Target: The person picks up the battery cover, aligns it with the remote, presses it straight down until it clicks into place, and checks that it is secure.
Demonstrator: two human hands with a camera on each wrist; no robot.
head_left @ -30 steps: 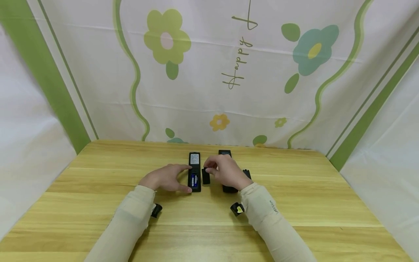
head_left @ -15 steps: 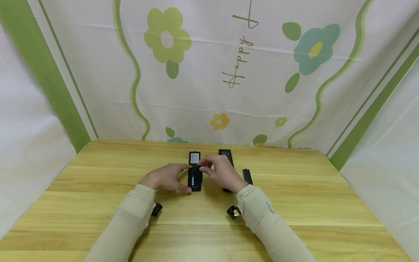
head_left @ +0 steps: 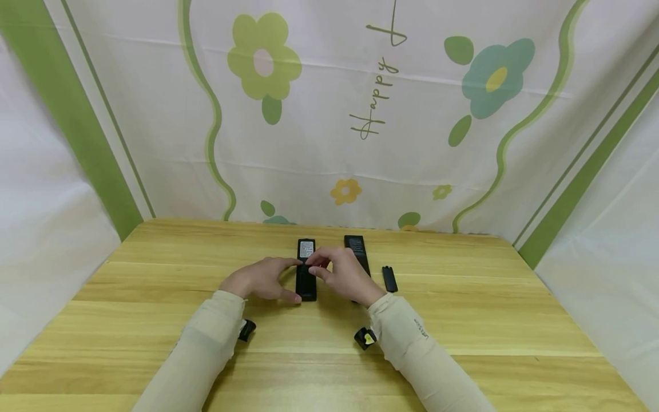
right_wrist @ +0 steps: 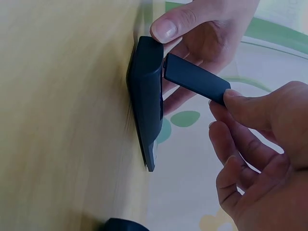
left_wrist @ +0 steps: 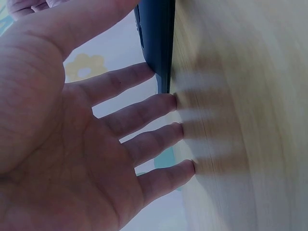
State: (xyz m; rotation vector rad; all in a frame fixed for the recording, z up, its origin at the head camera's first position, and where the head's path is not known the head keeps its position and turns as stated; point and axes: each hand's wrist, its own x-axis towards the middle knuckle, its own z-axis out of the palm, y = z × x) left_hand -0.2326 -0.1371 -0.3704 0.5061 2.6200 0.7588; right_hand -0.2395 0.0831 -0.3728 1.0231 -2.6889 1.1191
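Note:
A black remote control (head_left: 307, 248) lies face down on the table, its white label at the far end. My left hand (head_left: 262, 278) rests along its left side, thumb and index fingertip touching it; the fingers are nearly straight in the left wrist view, tips on the wood. Between thumb and fingers my right hand (right_wrist: 262, 134) pinches one end of a flat black battery cover (right_wrist: 197, 79). In the right wrist view the cover is tilted away from the remote, its other end right at the back of the remote. From the head view the cover overlaps the battery compartment and the batteries are hidden.
To the right lies a second black remote (head_left: 356, 247), partly hidden by my right hand. Further right, a loose notched battery cover (head_left: 389, 278) lies on the wooden table (head_left: 319, 366). A white floral cloth (head_left: 309, 149) hangs behind the table's far edge.
My right hand has lifted the battery cover from the table beside the remote and carried it left over the battery compartment. The blue batteries have gone out of sight. My left hand has stayed put.

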